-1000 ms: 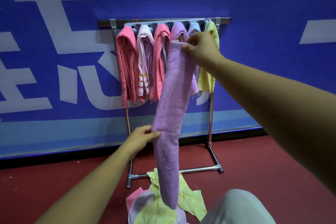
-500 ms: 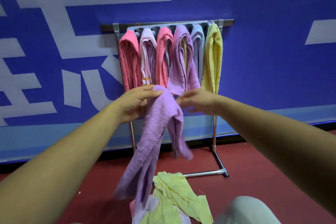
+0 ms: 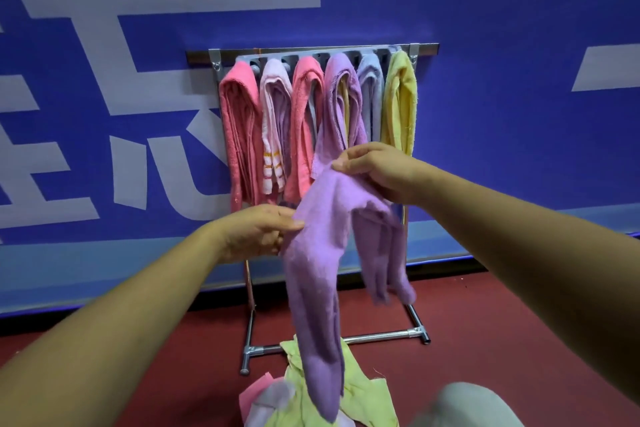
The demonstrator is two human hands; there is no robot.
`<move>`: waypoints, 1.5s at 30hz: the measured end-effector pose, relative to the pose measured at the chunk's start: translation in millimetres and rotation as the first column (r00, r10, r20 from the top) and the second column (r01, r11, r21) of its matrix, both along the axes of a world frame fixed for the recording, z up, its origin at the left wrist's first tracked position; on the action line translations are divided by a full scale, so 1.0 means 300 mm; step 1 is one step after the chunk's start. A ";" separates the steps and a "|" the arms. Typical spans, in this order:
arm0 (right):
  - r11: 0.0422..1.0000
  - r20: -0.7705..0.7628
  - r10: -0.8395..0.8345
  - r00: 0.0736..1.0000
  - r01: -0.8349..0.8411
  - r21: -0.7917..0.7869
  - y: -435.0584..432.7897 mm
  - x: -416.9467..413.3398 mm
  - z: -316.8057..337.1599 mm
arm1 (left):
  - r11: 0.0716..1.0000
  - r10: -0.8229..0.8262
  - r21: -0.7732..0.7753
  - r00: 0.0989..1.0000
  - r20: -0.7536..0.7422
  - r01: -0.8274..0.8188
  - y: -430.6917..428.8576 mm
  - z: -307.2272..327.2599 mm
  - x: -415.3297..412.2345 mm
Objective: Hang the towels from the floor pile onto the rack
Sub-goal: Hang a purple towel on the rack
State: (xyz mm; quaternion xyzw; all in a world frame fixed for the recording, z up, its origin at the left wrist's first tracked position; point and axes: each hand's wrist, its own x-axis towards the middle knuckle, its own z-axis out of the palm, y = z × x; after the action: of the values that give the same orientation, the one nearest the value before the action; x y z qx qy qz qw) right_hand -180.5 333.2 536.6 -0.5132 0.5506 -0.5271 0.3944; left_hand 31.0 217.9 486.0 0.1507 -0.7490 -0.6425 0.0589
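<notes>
A lilac towel hangs folded in front of me, its two ends drooping toward the floor. My right hand pinches its upper fold just below the rack's hanging towels. My left hand grips the towel's left edge, lower down. Behind stands a metal towel rack carrying several draped towels: pink, pale pink, coral, lilac, lavender and yellow. The floor pile of yellow-green, pink and pale towels lies at the rack's foot, partly covered by the hanging lilac towel.
A blue wall with large white characters backs the rack. The rack's chrome base bar and feet rest on red floor. A grey-clad knee shows at the bottom right.
My right hand came down from the rack top and now pinches the lilac towel's fold again. My left hand dropped lower. The towel went from one long strip to doubled over.
</notes>
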 end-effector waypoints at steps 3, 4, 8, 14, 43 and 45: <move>0.995 0.094 -0.099 0.991 0.097 0.024 0.018 -0.065 0.007 | 0.989 0.097 0.124 0.990 -0.107 -0.084 -0.026 -0.011 -0.010; 0.993 0.109 -0.099 0.989 0.091 0.070 0.026 -0.088 0.004 | 0.972 0.152 0.202 0.974 -0.165 -0.118 -0.038 -0.002 -0.026; 0.988 0.074 -0.034 0.997 0.023 0.150 0.035 -0.156 -0.011 | 0.938 0.221 0.323 0.936 -0.275 -0.127 -0.055 0.086 -0.118; 0.957 0.074 0.223 0.972 -0.233 0.172 -0.026 -0.220 0.013 | 0.991 0.112 0.098 0.968 -0.223 -0.092 -0.080 0.187 -0.278; 0.871 -0.300 -0.483 0.823 0.488 -0.062 -0.436 -0.820 0.581 | 0.998 0.047 -0.017 0.959 -0.280 -0.054 -0.515 0.771 -1.007; 0.797 -0.440 -0.573 0.692 0.596 -0.100 -0.489 -0.839 0.609 | 0.992 0.120 0.005 0.952 -0.282 -0.124 -0.568 0.792 -1.030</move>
State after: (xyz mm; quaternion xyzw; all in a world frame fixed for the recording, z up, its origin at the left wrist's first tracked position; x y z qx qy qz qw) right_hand -432.2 186.6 719.2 -0.4084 0.7735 -0.4777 0.0810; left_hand -278.1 47.3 723.6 0.1031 -0.7263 -0.6478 0.2056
